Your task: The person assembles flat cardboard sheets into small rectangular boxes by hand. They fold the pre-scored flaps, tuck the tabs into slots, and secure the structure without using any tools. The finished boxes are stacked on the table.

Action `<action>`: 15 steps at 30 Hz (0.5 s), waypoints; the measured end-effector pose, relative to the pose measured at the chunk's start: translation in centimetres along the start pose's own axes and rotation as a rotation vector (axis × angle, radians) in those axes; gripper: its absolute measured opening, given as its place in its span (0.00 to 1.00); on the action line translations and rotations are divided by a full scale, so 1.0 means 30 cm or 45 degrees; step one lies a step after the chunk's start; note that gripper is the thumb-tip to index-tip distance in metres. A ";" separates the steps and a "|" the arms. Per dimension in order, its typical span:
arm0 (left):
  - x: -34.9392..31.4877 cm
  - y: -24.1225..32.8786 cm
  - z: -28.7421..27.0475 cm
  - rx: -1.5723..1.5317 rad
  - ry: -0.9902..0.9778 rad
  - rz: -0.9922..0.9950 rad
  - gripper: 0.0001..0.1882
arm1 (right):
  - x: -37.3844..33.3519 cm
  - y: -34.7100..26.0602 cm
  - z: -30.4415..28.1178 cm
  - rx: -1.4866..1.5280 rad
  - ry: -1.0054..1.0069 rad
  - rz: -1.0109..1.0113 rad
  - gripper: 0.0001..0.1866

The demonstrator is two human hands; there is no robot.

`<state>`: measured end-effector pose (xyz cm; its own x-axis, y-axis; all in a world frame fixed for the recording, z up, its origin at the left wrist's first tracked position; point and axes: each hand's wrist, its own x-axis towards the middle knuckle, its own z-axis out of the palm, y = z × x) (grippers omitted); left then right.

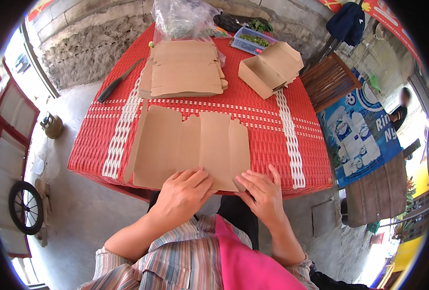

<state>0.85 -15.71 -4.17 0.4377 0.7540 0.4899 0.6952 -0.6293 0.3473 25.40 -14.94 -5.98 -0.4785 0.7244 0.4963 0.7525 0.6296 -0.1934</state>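
Observation:
A flat brown cardboard box blank (188, 145) with crease lines and notched flaps lies unfolded on the red woven tabletop (311, 164), close to me. My left hand (185, 191) is closed over its near edge, fingers bent on the board. At its near right corner, my right hand (263, 193) pinches the edge between thumb and fingers, the index finger raised a little. Farther off sits a stack of flat box blanks (185, 67). To the right of that stack stands a folded cardboard box (267, 72) with its lid up.
A dark-handled knife (118, 82) lies left of the stack. At the far edge are a clear plastic bag (183, 19) and a blue plastic container (251, 42) of green chopped pieces. A wooden chair (328, 79) stands at the right. A person (399, 113) is in the right background.

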 end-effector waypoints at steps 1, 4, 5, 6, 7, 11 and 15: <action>0.003 -0.005 -0.011 -0.050 -0.009 -0.012 0.11 | 0.003 -0.008 -0.002 0.006 0.023 -0.008 0.19; 0.025 -0.016 -0.013 -0.191 -0.007 -0.115 0.07 | 0.019 0.002 0.000 0.106 0.061 0.020 0.12; 0.036 -0.018 -0.015 -0.196 -0.017 -0.151 0.07 | 0.034 0.012 0.000 0.153 0.072 0.034 0.09; 0.047 -0.019 -0.016 -0.200 -0.028 -0.188 0.07 | 0.048 0.017 0.000 0.173 0.064 0.087 0.08; 0.059 -0.022 -0.016 -0.203 -0.039 -0.225 0.07 | 0.062 0.018 0.000 0.192 0.056 0.139 0.06; 0.097 -0.044 0.039 -0.269 0.142 -0.374 0.11 | 0.088 0.018 0.036 0.161 0.102 0.306 0.07; 0.111 -0.034 0.073 -0.120 0.149 -0.464 0.17 | 0.106 -0.001 0.039 0.109 0.088 0.401 0.05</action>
<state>2.86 -12.14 -4.65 0.0997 0.9080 0.4069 0.7355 -0.3427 0.5845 23.32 -12.33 -5.40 -0.1945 0.8684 0.4562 0.8165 0.4011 -0.4154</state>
